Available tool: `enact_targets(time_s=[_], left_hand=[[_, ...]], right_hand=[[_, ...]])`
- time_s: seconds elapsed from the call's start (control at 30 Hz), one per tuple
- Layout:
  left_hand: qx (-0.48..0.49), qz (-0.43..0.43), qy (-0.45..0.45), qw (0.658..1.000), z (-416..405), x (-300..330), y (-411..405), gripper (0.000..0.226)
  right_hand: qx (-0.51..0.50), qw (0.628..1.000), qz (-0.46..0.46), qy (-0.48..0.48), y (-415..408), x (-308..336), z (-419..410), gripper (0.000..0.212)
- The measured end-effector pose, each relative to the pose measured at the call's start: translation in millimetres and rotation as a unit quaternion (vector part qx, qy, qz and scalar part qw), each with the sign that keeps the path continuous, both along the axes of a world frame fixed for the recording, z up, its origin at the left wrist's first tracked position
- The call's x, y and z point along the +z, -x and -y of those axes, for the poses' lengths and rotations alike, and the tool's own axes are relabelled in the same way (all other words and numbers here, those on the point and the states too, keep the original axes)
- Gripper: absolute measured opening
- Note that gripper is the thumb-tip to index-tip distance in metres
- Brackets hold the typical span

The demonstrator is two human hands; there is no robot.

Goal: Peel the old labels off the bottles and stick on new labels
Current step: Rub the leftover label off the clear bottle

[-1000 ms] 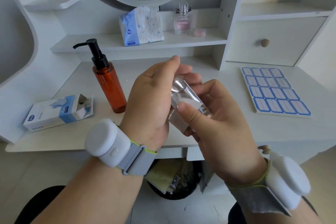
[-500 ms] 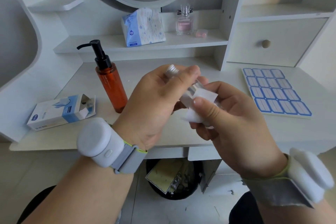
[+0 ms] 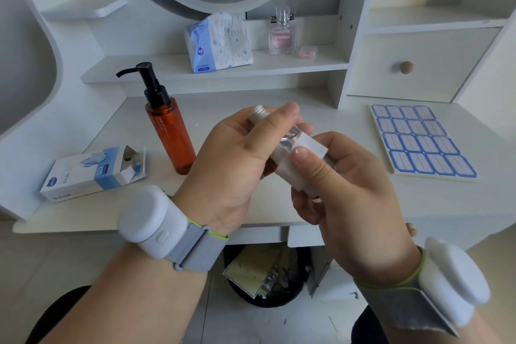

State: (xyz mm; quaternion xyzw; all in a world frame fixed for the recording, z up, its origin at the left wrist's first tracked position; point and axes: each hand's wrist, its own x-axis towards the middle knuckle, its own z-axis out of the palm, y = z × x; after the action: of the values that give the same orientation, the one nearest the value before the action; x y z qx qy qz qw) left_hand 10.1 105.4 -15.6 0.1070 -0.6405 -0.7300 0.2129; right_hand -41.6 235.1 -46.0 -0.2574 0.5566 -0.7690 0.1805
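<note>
Nearest: bin (image 3: 268, 282) under table edge, discarded backing inside.
Mid-air above table (image 3: 251, 103): small clear bottle (image 3: 282, 145), silver cap, gripped by curled left hand (image 3: 237, 159); white label (image 3: 303, 160) half lifted, pinched by right hand (image 3: 346, 193) thumb and fingers (image 3: 304, 156).
Beyond: amber pump bottle (image 3: 170, 131), label intact; sheet of 16 blue labels (image 3: 418, 139), apparently unused.
Progress: early; first peel unfinished, relabelling pending.

pump bottle (image 3: 169, 131) on desk (image 3: 349, 198), left | box (image 3: 93, 172) left of it, nearer | label sheet (image 3: 421, 141) right on desk | tissue pack (image 3: 219, 43), perfume (image 3: 282, 35) on far shelf (image 3: 279, 65) | bin (image 3: 268, 276) under desk | small bottle (image 3: 282, 145) between both hands, above near edge
</note>
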Motion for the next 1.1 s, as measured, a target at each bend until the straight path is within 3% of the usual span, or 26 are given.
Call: enact_targets(time_s=[0.17,0.4,0.7,0.83,1.1], left_hand=[[-0.010,-0.009,0.016,1.000,6.4,-2.8,1.4,0.019],[0.016,-0.022,0.000,1.000,5.5,-3.0,2.0,0.020],[0.016,-0.065,0.072,0.995,1.7,-5.5,3.2,0.016],[0.015,-0.053,0.055,0.997,-1.8,-11.5,4.2,0.018],[0.023,-0.037,0.004,0.999,1.2,-7.7,1.4,0.033]], right_hand=[[0.094,0.993,0.049,0.056,4.1,-0.8,-4.6,0.029],[0.154,0.983,0.056,0.088,4.5,-3.0,-2.7,0.029],[-0.003,1.000,0.008,0.022,-6.2,-1.5,8.3,0.027],[-0.060,0.998,0.012,0.003,-7.8,-1.1,10.7,0.036],[0.048,0.998,0.021,0.016,-3.6,-3.7,3.5,0.024]])
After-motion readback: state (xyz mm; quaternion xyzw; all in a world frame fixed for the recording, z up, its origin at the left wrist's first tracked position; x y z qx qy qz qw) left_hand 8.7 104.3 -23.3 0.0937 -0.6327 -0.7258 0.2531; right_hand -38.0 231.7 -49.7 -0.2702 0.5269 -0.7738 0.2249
